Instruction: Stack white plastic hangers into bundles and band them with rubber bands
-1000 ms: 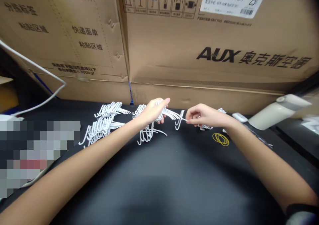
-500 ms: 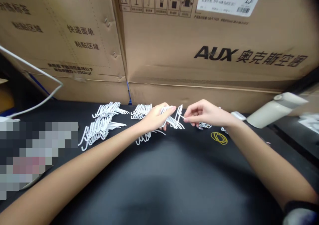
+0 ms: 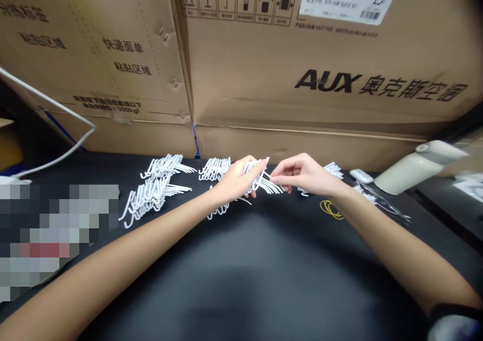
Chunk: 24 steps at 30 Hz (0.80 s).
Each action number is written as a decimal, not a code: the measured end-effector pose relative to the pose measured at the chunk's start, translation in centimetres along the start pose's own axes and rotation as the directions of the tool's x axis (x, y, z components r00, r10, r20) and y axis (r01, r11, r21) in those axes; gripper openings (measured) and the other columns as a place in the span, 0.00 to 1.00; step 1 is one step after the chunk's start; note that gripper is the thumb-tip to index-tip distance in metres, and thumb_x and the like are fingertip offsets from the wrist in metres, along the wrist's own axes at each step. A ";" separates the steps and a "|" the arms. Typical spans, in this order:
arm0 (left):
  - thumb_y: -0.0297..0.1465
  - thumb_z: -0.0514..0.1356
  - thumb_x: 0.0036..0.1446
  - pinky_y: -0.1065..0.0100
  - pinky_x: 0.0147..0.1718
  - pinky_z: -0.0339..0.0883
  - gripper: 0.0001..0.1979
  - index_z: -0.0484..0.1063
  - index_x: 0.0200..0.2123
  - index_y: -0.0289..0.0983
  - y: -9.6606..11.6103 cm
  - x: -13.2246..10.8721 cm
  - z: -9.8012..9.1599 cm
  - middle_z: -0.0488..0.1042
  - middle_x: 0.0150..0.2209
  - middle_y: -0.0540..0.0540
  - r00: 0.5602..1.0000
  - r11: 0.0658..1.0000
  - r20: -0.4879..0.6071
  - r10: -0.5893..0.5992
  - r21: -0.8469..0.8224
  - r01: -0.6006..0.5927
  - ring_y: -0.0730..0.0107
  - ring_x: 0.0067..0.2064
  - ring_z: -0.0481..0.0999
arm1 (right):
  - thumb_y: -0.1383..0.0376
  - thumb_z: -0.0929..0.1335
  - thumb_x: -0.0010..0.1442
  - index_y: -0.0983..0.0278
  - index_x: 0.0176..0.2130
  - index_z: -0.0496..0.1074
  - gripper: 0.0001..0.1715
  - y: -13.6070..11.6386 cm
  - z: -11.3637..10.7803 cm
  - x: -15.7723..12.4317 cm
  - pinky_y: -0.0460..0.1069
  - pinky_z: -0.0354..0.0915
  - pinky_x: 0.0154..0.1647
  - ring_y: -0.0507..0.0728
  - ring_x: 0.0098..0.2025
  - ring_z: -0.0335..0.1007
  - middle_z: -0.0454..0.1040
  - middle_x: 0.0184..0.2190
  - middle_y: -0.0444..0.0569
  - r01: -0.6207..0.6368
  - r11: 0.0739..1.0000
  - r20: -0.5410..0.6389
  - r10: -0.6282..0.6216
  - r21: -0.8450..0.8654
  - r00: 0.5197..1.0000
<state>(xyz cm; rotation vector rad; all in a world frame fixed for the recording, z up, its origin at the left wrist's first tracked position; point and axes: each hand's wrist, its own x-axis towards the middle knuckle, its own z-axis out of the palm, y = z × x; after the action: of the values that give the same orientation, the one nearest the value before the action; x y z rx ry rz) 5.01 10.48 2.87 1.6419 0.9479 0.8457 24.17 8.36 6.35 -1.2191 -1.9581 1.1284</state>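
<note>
My left hand [image 3: 241,176] is closed around a bundle of white wire hooks [image 3: 269,185], whose straight ends fan out to the right. Thumb and fingers of my right hand [image 3: 296,172] pinch the end of one white hook beside that bundle. Behind my left wrist lie a few loose white hooks [image 3: 220,210], partly covered. A cluster of white hooks [image 3: 216,168] sits just left of my left hand. Farther left are two more piles of hooks, a back pile [image 3: 164,166] and a front pile [image 3: 147,200].
Yellow rubber bands [image 3: 331,209] lie below my right wrist. More white hooks [image 3: 334,170], a small white device [image 3: 361,176], glasses [image 3: 392,207] and a pale bottle [image 3: 418,167] are at right. Cardboard boxes [image 3: 241,94] wall the back of the black table [image 3: 256,270].
My right hand has moved slightly left, bringing the pinched hook in against the bundle in my left hand. The glasses and hooks behind my right forearm now show more.
</note>
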 end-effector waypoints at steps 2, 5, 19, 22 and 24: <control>0.48 0.54 0.58 0.75 0.13 0.62 0.18 0.63 0.32 0.38 0.2 0.0 0.1 0.67 0.17 0.54 1.000 0.999 -0.001 -0.030 -0.024 0.030 0.73 0.15 0.70 | 0.60 0.72 0.52 0.67 0.29 0.77 0.11 0.2 0.1 0.1 0.44 0.65 0.22 0.48 0.20 0.65 0.72 0.20 0.44 0.015 1.000 -0.005 -0.015 0.005 1.000; 0.45 0.54 0.59 0.75 0.13 0.62 0.16 0.66 0.37 0.37 0.5 0.1 0.1 0.67 0.18 0.54 0.995 0.993 -0.008 -0.101 -0.068 0.101 0.73 0.15 0.70 | 0.59 0.72 0.52 0.67 0.30 0.77 0.12 0.3 0.2 0.2 0.43 0.63 0.21 0.47 0.20 0.63 0.72 0.21 0.44 0.011 1.000 0.002 -0.011 0.029 1.000; 0.36 0.55 0.59 0.75 0.11 0.59 0.11 0.68 0.35 0.33 1.6 1.4 -3.5 0.70 0.19 0.50 0.982 0.928 -0.057 -0.179 -0.342 0.149 0.75 0.14 0.67 | 0.53 0.63 0.62 0.67 0.31 0.73 0.22 1.4 2.3 0.8 0.45 0.60 0.20 0.47 0.16 0.59 0.68 0.19 0.42 0.137 0.984 -0.262 -0.103 0.113 0.960; 0.36 0.52 0.60 0.75 0.10 0.58 0.11 0.67 0.33 0.34 1.8 1.9 -4.7 0.71 0.21 0.49 0.975 0.860 -0.032 -0.218 -0.479 0.177 0.75 0.14 0.67 | 0.56 0.66 0.60 0.67 0.32 0.73 0.17 2.3 3.4 1.0 0.44 0.61 0.22 0.48 0.19 0.62 0.70 0.22 0.44 0.107 0.994 -0.175 -0.103 0.011 0.979; 0.36 0.52 0.60 0.75 0.10 0.58 0.11 0.67 0.32 0.35 1.8 2.0 -5.0 0.71 0.21 0.50 0.972 0.829 -0.010 -0.233 -0.524 0.194 0.75 0.14 0.67 | 0.59 0.67 0.59 0.67 0.33 0.74 0.13 3.0 4.6 1.0 0.45 0.63 0.26 0.49 0.24 0.66 0.72 0.26 0.46 0.132 0.985 -0.071 -0.140 -0.114 0.988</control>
<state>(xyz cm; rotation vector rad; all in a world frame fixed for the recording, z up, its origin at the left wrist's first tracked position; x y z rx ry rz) 1.85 14.04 5.91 1.0208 0.8392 0.9149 21.36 8.35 1.58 -1.1476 -2.0325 0.9024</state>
